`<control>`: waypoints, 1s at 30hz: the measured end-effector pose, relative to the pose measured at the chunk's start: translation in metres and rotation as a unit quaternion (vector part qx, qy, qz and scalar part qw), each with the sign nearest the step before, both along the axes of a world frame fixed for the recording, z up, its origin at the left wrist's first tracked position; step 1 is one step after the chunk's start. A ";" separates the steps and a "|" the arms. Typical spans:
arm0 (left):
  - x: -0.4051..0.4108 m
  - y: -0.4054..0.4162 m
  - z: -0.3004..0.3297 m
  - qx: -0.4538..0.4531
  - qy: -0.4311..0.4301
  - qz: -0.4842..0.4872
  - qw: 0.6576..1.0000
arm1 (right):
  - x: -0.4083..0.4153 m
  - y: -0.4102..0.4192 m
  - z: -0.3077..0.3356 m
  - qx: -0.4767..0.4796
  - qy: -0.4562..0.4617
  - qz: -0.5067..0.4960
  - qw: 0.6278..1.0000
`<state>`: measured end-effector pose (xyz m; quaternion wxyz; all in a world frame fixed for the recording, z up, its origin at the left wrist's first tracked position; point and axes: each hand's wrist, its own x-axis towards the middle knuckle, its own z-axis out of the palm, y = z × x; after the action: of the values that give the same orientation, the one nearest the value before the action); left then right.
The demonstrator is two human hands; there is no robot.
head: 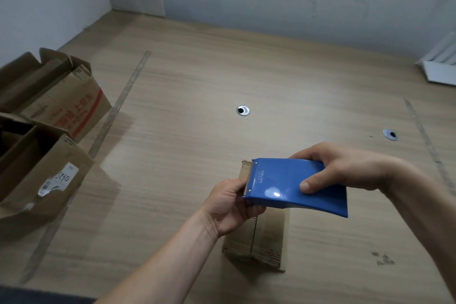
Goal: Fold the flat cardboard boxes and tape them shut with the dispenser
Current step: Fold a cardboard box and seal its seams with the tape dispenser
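Right hand grips blue dispenser above box; left hand fingers curled at its toothed end, pinching there.

We've got both forearms reaching in from below, bare. Our right hand comes across from the right, wrist bent, thumb on top, fingers curled behind. Our left hand pinches, thumb forward.
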<state>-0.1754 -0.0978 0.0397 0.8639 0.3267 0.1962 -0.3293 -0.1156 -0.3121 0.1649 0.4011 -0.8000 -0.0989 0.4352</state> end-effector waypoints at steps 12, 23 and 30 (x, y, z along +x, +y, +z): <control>0.005 0.005 -0.007 0.018 0.000 -0.009 1.000 | 0.008 0.001 -0.008 0.010 0.014 0.006 1.000; 0.027 0.023 -0.014 0.349 -0.061 0.033 0.935 | 0.002 -0.050 -0.017 -0.035 0.045 -0.010 0.998; 0.036 0.023 -0.022 0.416 -0.080 0.028 0.905 | 0.001 -0.084 -0.020 -0.078 0.046 -0.050 0.995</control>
<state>-0.1391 -0.0745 0.0175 0.6711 0.6762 0.2548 -0.1657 -0.1142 -0.3961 0.1446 0.3627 -0.8119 -0.0064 0.4573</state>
